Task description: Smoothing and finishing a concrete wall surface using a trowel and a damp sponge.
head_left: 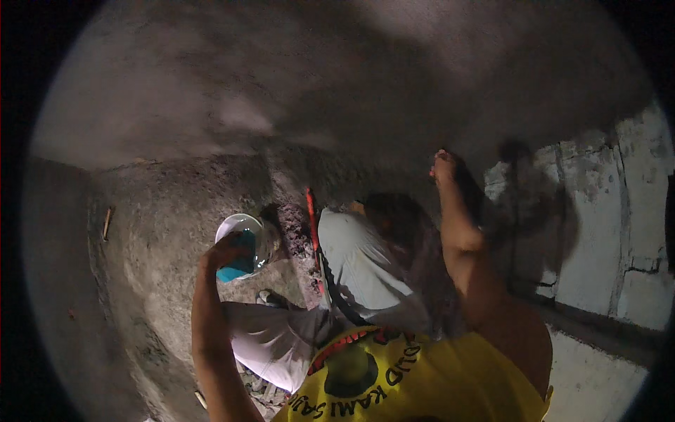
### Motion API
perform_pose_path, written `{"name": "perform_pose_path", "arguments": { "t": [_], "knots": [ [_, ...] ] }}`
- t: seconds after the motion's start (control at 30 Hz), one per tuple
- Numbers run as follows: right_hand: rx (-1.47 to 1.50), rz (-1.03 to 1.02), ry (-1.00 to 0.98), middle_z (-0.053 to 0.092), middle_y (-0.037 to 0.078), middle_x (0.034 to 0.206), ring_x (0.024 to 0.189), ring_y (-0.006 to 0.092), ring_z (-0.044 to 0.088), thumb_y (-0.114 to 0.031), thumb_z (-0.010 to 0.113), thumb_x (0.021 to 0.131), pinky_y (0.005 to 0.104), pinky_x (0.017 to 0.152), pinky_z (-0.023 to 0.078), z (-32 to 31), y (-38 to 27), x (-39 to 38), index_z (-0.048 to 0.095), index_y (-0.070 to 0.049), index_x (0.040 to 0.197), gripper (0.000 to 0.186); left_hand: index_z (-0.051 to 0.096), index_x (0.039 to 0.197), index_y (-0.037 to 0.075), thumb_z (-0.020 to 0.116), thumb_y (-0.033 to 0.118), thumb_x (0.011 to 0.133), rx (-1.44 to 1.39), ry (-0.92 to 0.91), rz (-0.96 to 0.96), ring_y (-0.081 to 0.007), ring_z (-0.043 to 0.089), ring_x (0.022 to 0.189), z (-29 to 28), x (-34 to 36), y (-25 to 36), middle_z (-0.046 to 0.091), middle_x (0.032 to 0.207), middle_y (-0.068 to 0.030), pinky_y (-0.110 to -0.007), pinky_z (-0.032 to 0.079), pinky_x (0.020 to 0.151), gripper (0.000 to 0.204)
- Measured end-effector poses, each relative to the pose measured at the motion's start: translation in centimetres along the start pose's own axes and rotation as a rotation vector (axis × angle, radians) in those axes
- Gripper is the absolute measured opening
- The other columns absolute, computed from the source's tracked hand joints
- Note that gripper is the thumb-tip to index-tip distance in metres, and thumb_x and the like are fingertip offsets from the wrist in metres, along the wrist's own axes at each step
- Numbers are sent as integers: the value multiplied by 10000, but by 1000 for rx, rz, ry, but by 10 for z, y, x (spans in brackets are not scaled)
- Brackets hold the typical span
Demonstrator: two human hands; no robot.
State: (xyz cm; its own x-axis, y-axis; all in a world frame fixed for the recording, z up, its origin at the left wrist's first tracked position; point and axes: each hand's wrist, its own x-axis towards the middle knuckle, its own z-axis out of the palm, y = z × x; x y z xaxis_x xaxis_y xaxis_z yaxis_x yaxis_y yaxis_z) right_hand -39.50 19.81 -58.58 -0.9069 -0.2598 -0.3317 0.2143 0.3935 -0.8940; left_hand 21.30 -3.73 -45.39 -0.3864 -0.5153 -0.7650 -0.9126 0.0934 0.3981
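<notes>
At a white bucket (pixel 269 243) on the ground, my left hand (pixel 226 247) reaches over the left rim. Its fingers close on a bright blue, flat-sided piece (pixel 242 259) that looks like a sponge or scoop; its exact kind is unclear. The blue piece is partly inside the bucket and overlaps the near rim. My right arm stretches forward, and my right hand (pixel 443 167) is closed close to the rough grey wall (pixel 337 84). Whatever it may hold is too small and dark to name.
A long red bar (pixel 312 218) stands between the bucket and my bent right knee (pixel 358 253). Rubble (pixel 292 225) lies along the wall's foot. A small stick (pixel 107 224) lies far left. Pale blocks (pixel 590 218) with dark joints form the wall at right.
</notes>
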Motion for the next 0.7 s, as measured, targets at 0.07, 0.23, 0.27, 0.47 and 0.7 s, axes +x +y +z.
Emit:
{"name": "perform_pose_path", "arguments": {
  "t": [0.07, 0.23, 0.27, 0.47, 0.7],
  "knots": [
    [-19, -75, 72, 620, 46, 801, 588, 165, 576, -247, 482, 982, 285, 521, 506, 8, 2, -11, 644, -111, 1026, 217, 408, 1444, 58, 798, 362, 684, 45, -15, 20, -322, 495, 1283, 1, -8, 7, 479, 1426, -177, -403, 391, 1081, 906],
    [-335, -48, 14, 670, 86, 884, 632, 174, 634, -292, 528, 956, 300, 551, 525, 5, -6, -5, 666, -83, 1094, 286, 410, 1440, 56, 805, 370, 681, 72, 36, 8, -314, 506, 1272, 7, -7, 4, 495, 1413, -174, -394, 401, 1075, 911],
    [-339, -53, 32, 670, 86, 884, 632, 174, 634, -292, 528, 956, 300, 551, 525, -8, -5, 2, 666, -83, 1094, 286, 411, 1438, 52, 800, 382, 686, 79, 35, 34, -310, 512, 1266, 9, -2, 17, 502, 1407, -175, -389, 405, 1073, 909],
    [-261, -23, -12, 584, 51, 679, 471, 162, 557, -285, 485, 976, 314, 426, 489, 4, -8, -18, 617, -100, 916, 235, 402, 1446, 59, 757, 441, 726, 128, -29, 38, -318, 472, 1302, 4, -6, -17, 451, 1454, -174, -416, 405, 1061, 889],
    [-519, -160, 133, 684, 155, 911, 615, 301, 667, -411, 424, 991, 406, 581, 544, -43, 50, 40, 637, -63, 1069, 416, 430, 1427, 46, 784, 407, 704, 70, -82, 55, -296, 468, 1311, 10, -9, 33, 459, 1447, -166, -392, 404, 1073, 883]
  ]
}}
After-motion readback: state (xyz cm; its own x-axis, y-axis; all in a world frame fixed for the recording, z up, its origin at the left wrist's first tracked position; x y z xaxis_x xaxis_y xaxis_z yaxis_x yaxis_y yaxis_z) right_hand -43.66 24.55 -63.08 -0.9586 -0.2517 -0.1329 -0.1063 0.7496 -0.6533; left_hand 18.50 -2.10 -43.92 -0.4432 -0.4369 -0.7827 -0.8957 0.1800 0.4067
